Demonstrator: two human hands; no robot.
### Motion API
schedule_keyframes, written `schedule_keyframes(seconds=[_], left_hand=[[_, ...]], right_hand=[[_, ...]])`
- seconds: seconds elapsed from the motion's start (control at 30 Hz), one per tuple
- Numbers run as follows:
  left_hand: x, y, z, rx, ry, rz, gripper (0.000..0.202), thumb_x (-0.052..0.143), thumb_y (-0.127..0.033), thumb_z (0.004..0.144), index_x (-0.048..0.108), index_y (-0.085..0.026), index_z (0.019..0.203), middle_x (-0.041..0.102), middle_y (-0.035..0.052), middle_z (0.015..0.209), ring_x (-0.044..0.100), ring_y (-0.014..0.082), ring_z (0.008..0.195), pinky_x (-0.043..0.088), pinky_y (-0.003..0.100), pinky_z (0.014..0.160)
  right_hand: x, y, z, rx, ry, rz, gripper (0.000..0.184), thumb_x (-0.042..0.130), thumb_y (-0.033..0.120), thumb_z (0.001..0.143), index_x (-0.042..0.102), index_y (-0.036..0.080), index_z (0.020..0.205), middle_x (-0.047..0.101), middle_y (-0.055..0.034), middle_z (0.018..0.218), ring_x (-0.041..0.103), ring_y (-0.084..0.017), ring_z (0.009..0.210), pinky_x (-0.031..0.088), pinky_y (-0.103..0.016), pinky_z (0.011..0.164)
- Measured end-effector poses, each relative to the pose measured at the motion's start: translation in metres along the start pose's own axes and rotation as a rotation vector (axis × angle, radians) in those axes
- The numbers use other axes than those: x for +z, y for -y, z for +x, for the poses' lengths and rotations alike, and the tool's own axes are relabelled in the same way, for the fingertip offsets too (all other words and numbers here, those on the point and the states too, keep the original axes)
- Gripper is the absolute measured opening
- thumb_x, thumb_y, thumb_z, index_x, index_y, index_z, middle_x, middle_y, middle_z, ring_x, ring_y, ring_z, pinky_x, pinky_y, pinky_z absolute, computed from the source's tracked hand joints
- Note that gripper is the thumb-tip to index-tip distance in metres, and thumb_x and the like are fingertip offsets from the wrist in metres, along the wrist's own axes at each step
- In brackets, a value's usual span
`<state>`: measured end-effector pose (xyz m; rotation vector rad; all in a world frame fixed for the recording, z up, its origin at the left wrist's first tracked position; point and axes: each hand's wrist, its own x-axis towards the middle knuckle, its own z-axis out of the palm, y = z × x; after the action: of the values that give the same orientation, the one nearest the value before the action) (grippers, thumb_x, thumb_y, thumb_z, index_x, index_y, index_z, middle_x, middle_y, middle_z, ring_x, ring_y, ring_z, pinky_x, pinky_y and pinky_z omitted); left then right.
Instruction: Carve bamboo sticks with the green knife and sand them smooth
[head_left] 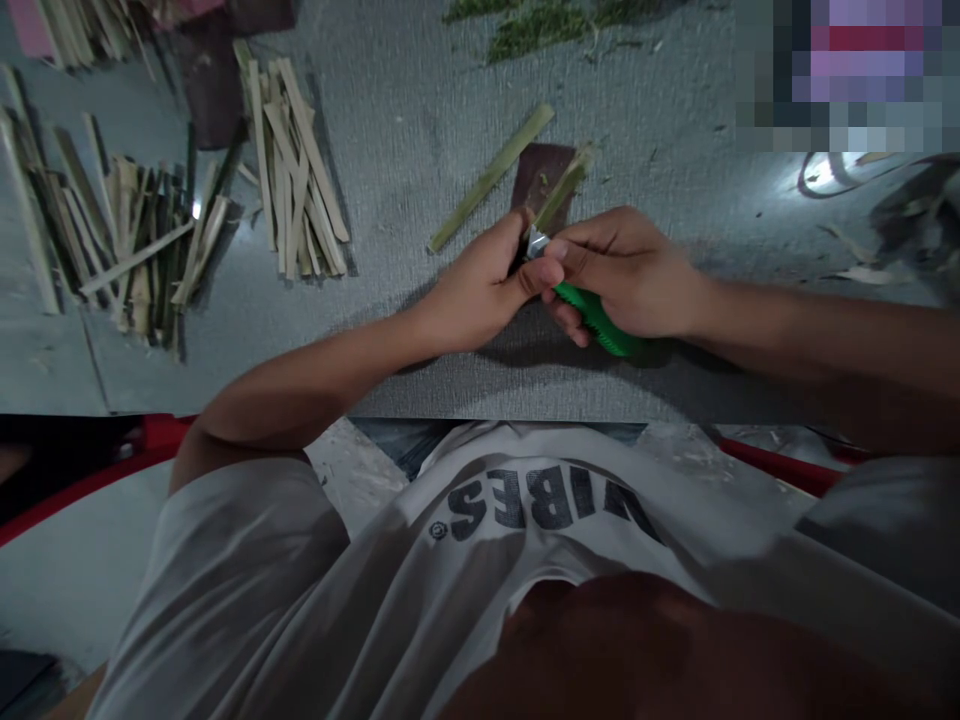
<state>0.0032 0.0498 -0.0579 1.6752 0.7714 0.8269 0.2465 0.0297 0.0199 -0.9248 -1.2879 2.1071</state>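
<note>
My right hand is closed round a green-handled cutter knife, its metal end pointing up and to the left. My left hand is closed on a thin greenish bamboo strip, with its thumb close to the knife's metal end. The strip slants away to the upper right, its far end frayed. Where blade and strip meet is mostly hidden by my fingers. Beneath the strip lies a dark brown patch of material on the table. Another bamboo strip lies slantwise just beyond my left hand.
On the left of the grey table lie a pile of pale strips and a pile of darker green ones. Green shavings are heaped at the far edge. Thin curled scraps lie at right.
</note>
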Motion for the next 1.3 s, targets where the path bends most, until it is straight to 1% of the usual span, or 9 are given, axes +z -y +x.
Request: schedule_keyframes(seconds=[0.1, 0.23, 0.4, 0.47, 0.63, 0.83, 1.07, 1.2, 1.3], left_hand=[[-0.001, -0.006, 0.001, -0.064, 0.029, -0.022, 0.079, 0.075, -0.108, 0.108, 0.07, -0.03, 0.119, 0.067, 0.0044, 0.104, 0.069, 0.0296, 0.105, 0.059, 0.048, 0.099], [-0.003, -0.01, 0.002, -0.121, 0.038, -0.043, 0.08, 0.088, -0.105, 0.102, 0.072, -0.029, 0.117, 0.072, 0.0055, 0.11, 0.075, 0.0324, 0.114, 0.062, 0.048, 0.102], [-0.003, -0.002, 0.002, -0.114, 0.021, -0.041, 0.077, 0.083, -0.105, 0.106, 0.068, -0.03, 0.111, 0.066, 0.0022, 0.093, 0.073, 0.0306, 0.107, 0.062, 0.046, 0.101], [-0.004, -0.001, 0.003, -0.117, 0.032, -0.029, 0.079, 0.082, -0.106, 0.105, 0.066, -0.029, 0.111, 0.064, 0.0016, 0.093, 0.073, 0.0301, 0.105, 0.062, 0.046, 0.102], [-0.005, -0.007, 0.006, -0.117, 0.07, -0.024, 0.084, 0.088, -0.109, 0.099, 0.066, -0.029, 0.113, 0.067, 0.0033, 0.105, 0.072, 0.0303, 0.109, 0.061, 0.048, 0.104], [-0.002, -0.009, 0.004, -0.141, 0.041, -0.061, 0.078, 0.088, -0.105, 0.102, 0.066, -0.03, 0.105, 0.069, 0.0034, 0.096, 0.072, 0.0299, 0.103, 0.06, 0.045, 0.097], [-0.002, -0.013, 0.006, -0.091, 0.081, -0.099, 0.091, 0.089, -0.114, 0.091, 0.069, -0.027, 0.108, 0.076, 0.0042, 0.103, 0.078, 0.0292, 0.107, 0.063, 0.042, 0.098], [0.0, -0.026, 0.004, -0.097, 0.063, -0.146, 0.09, 0.08, -0.116, 0.096, 0.067, -0.027, 0.102, 0.075, 0.0032, 0.092, 0.08, 0.0274, 0.099, 0.063, 0.04, 0.092], [0.001, -0.032, 0.006, -0.105, 0.075, -0.203, 0.09, 0.082, -0.116, 0.094, 0.066, -0.028, 0.097, 0.074, 0.0027, 0.085, 0.08, 0.0258, 0.092, 0.063, 0.038, 0.085]], right_hand=[[-0.005, 0.004, 0.002, 0.064, 0.096, 0.001, 0.069, 0.097, 0.077, 0.119, 0.07, 0.023, 0.087, 0.065, 0.003, 0.066, 0.061, -0.012, 0.049, 0.054, -0.02, 0.047], [-0.01, 0.008, 0.006, 0.147, 0.154, 0.022, 0.064, 0.099, 0.072, 0.119, 0.073, 0.022, 0.087, 0.066, 0.0008, 0.069, 0.062, -0.014, 0.049, 0.055, -0.023, 0.043], [0.0, 0.004, 0.002, -0.036, 0.04, 0.007, 0.062, 0.096, 0.067, 0.122, 0.072, 0.022, 0.088, 0.067, 0.0019, 0.067, 0.062, -0.013, 0.048, 0.057, -0.021, 0.045], [0.0, 0.004, 0.001, -0.038, 0.033, -0.008, 0.062, 0.092, 0.065, 0.127, 0.07, 0.022, 0.088, 0.067, 0.0012, 0.067, 0.063, -0.013, 0.048, 0.057, -0.021, 0.045], [-0.01, 0.009, 0.005, 0.107, 0.198, 0.033, 0.058, 0.102, 0.064, 0.118, 0.078, 0.02, 0.089, 0.068, 0.0001, 0.068, 0.065, -0.016, 0.048, 0.059, -0.025, 0.043], [0.0, 0.008, 0.002, -0.01, 0.061, 0.062, 0.064, 0.107, 0.07, 0.113, 0.076, 0.021, 0.087, 0.068, 0.0021, 0.066, 0.063, -0.013, 0.048, 0.058, -0.021, 0.044], [-0.012, 0.002, 0.007, 0.08, 0.185, 0.031, 0.062, 0.104, 0.069, 0.115, 0.078, 0.018, 0.091, 0.071, 0.0006, 0.069, 0.067, -0.015, 0.048, 0.059, -0.023, 0.042], [-0.007, -0.001, 0.009, -0.021, 0.103, 0.067, 0.073, 0.108, 0.081, 0.108, 0.077, 0.018, 0.089, 0.07, 0.0018, 0.065, 0.064, -0.013, 0.045, 0.059, -0.022, 0.041], [-0.004, -0.002, 0.007, -0.031, 0.053, 0.057, 0.073, 0.109, 0.082, 0.106, 0.08, 0.016, 0.09, 0.072, 0.0007, 0.064, 0.067, -0.013, 0.045, 0.061, -0.021, 0.044]])
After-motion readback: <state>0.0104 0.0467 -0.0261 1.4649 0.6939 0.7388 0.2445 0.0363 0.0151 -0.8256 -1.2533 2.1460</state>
